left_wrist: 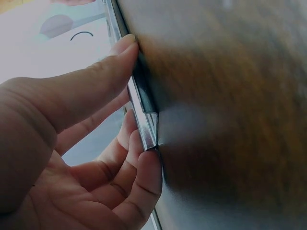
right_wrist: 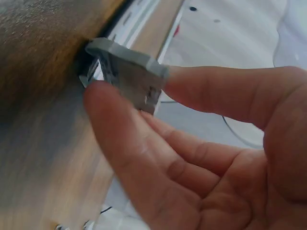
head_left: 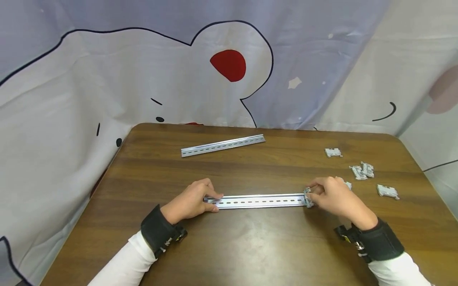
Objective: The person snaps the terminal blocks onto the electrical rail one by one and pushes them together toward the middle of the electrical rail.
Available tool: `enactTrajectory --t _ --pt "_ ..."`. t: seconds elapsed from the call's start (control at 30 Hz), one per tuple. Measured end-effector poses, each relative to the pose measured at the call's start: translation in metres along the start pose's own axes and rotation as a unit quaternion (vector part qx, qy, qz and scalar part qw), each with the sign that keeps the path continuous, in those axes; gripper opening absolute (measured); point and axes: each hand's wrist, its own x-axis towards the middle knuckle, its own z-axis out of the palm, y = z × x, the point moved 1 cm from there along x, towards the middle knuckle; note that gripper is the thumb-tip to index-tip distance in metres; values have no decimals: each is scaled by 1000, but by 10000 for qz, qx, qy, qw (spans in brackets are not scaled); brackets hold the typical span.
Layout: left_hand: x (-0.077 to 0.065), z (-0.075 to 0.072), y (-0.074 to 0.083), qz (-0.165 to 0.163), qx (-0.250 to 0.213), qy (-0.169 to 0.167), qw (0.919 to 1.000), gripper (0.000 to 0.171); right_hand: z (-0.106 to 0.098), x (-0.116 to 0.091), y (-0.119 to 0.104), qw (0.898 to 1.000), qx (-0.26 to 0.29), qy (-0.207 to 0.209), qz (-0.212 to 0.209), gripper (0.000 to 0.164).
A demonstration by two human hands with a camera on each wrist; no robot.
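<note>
A slotted metal DIN rail (head_left: 261,201) lies crosswise on the wooden table in front of me. My left hand (head_left: 193,200) grips its left end, thumb on the near edge and fingers at the far edge and the end. My right hand (head_left: 334,198) pinches a small grey DIN-rail terminal block (head_left: 307,198) at the rail's right end. The right wrist view shows this terminal block (right_wrist: 136,72) standing across the rail, between the thumb and fingers, with its lower side partly hidden by a fingertip.
A second DIN rail (head_left: 223,145) lies slanted farther back. Several loose grey blocks lie at the right: one block (head_left: 333,152) at the back, a touching pair (head_left: 362,171), another block (head_left: 388,191) near the right edge, and one partly behind my right hand. A patterned curtain (head_left: 150,71) hangs behind the table.
</note>
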Motion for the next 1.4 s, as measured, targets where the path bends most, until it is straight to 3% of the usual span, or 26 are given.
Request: enactTrajectory --t 0.2,0.37,0.6,0.77,0.97,1.2,1.4 --pt "0 1 0 -71 -9 -8 10000 42 4 1 6 9881 1439 -461 285 30" --pt "0 1 0 -55 -2 -8 10000 42 15 10 -4 9765 1982 -774 354 27" --pt "0 1 1 -79 -19 -32 10000 43 36 29 -36 9623 2417 -1241 -123 29" --pt "0 0 1 -124 -9 -63 9999 42 51 41 -56 9563 2573 -1315 -435 27" --pt "0 -1 1 -163 -3 -82 9998 42 65 50 -75 9446 2942 -1391 -437 29" --pt "0 -2 1 -207 37 -75 9998 41 77 56 -91 9409 3080 -1338 -444 31" --pt "0 1 -1 -204 -6 -87 9998 41 80 54 -93 9409 3084 -1317 -468 30"
